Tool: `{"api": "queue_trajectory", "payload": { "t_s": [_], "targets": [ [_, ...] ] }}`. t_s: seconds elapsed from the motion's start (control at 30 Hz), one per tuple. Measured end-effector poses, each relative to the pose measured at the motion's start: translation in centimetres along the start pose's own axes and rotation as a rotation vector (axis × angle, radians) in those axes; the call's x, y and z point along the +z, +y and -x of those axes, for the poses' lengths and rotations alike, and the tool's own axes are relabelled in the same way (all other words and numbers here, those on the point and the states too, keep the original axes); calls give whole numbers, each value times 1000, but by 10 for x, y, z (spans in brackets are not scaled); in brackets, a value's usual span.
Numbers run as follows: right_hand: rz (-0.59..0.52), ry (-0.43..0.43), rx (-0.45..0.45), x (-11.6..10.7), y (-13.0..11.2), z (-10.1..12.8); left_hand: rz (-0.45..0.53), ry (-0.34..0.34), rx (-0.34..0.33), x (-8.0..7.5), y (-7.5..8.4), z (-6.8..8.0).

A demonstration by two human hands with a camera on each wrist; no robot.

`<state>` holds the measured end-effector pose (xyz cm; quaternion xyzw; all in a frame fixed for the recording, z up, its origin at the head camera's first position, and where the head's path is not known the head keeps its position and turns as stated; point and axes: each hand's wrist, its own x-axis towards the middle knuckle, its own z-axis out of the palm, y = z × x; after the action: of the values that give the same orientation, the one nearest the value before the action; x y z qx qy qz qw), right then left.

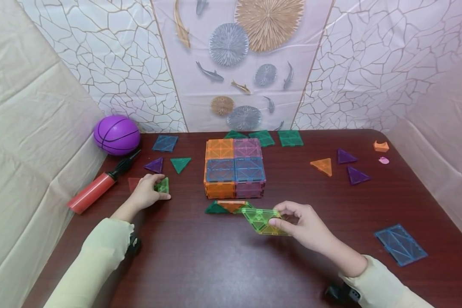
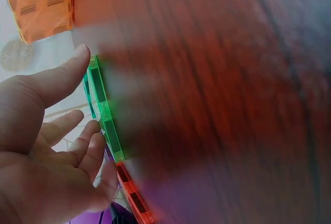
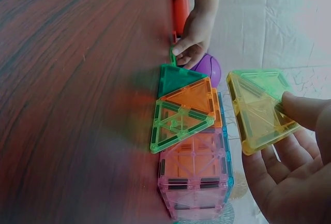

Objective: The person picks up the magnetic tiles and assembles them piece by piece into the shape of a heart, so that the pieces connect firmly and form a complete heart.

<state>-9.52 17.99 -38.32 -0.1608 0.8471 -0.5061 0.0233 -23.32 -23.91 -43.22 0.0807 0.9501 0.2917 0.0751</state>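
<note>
My right hand pinches a joined pair of magnetic tiles, a yellow triangle and a light green one, above the table in front of the box. At the left, my left hand spans a light green magnetic tile lying on the table, thumb at one end and fingers along its far side. Part of a red tile shows beside that hand. The box of orange, pink and blue square tiles stands mid-table. Along its front is a row of dark green, orange and light green triangles.
A red pump and a purple ball sit at the left edge. Behind the box lie green tiles. Orange and purple triangles lie to its right, with a blue rectangular tile nearer the front.
</note>
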Motion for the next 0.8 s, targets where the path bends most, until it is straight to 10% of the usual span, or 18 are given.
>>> {"api": "queue_trajectory", "payload": {
  "t_s": [0.8],
  "targets": [
    [-29, 13, 14, 0, -2, 0, 94, -35, -43, 0, -3, 1]
  ]
}}
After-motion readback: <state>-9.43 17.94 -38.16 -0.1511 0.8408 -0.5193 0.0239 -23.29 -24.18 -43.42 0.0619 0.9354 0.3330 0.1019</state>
